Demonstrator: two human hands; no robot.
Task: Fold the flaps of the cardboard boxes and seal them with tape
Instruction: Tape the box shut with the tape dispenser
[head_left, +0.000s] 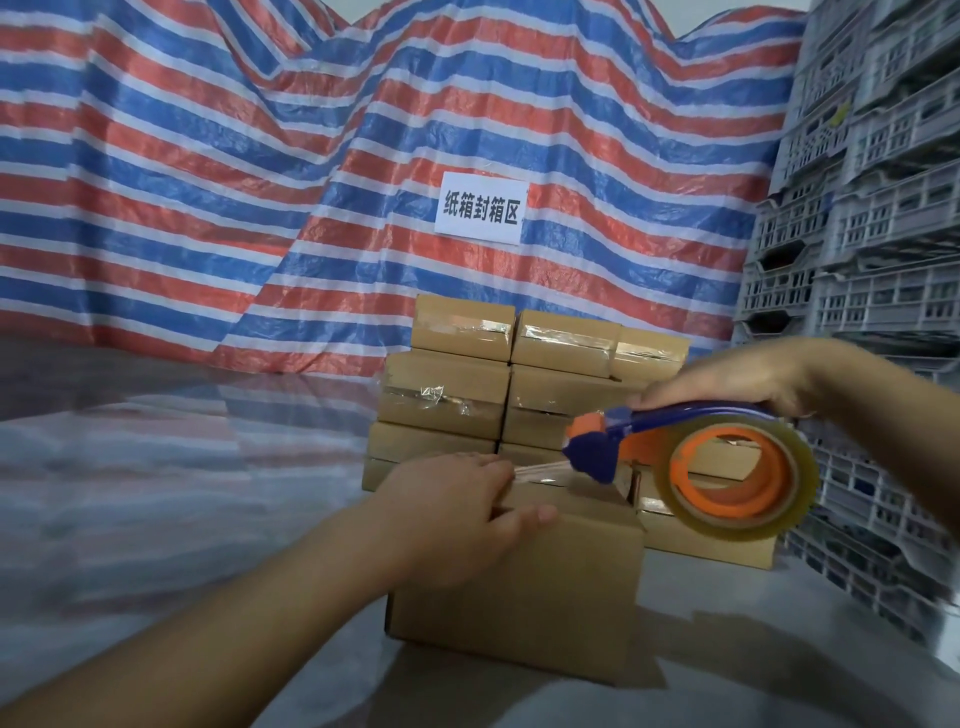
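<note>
Your left hand (457, 512) presses flat on the nearest cardboard box (514, 587) on the table (156, 493) — pinning the tape end; your right hand (737, 382) grips the tape dispenser (691, 457) just above it; sealed boxes (467, 374) stack behind — against the striped tarp (208, 182).

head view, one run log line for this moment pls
step: taping box | left hand: presses box top | right hand: grips tape dispenser | tape strip: stretched to box
</note>
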